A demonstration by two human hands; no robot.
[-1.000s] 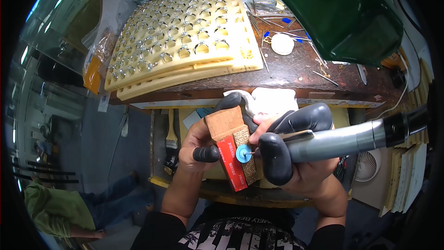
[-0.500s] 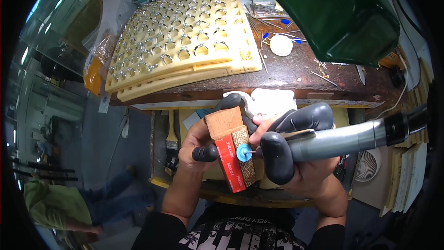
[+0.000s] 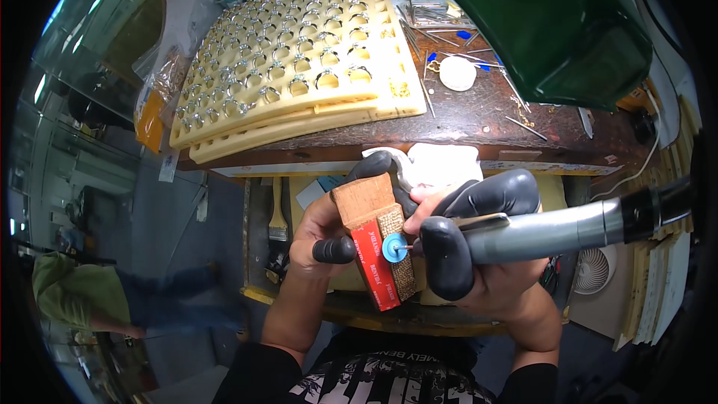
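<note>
Handpiece (image 3: 546, 236) points left, long axis crosswise, clamped in right grip (image 3: 488, 284); left grip (image 3: 317, 229) clamped on slanting block (image 3: 375, 263).

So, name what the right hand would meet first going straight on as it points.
Probably the wooden block in the left hand: the grey rotary tool in the right hand points at it, blue disc overlapping it in view; contact is unclear.

The left grip (image 3: 318, 236) is holding a red-banded wooden block (image 3: 366, 200) with a coarse brown strip (image 3: 404, 277) along it. The right grip (image 3: 490, 282) is clasping a grey handpiece (image 3: 542, 232), its 1 blue disc (image 3: 393, 248) sitting against the strip. Beyond, a cream tray (image 3: 262, 129) is carrying rows of rings (image 3: 301, 63) on the table (image 3: 479, 121); a green hood (image 3: 553, 30) is overhanging its right.
</note>
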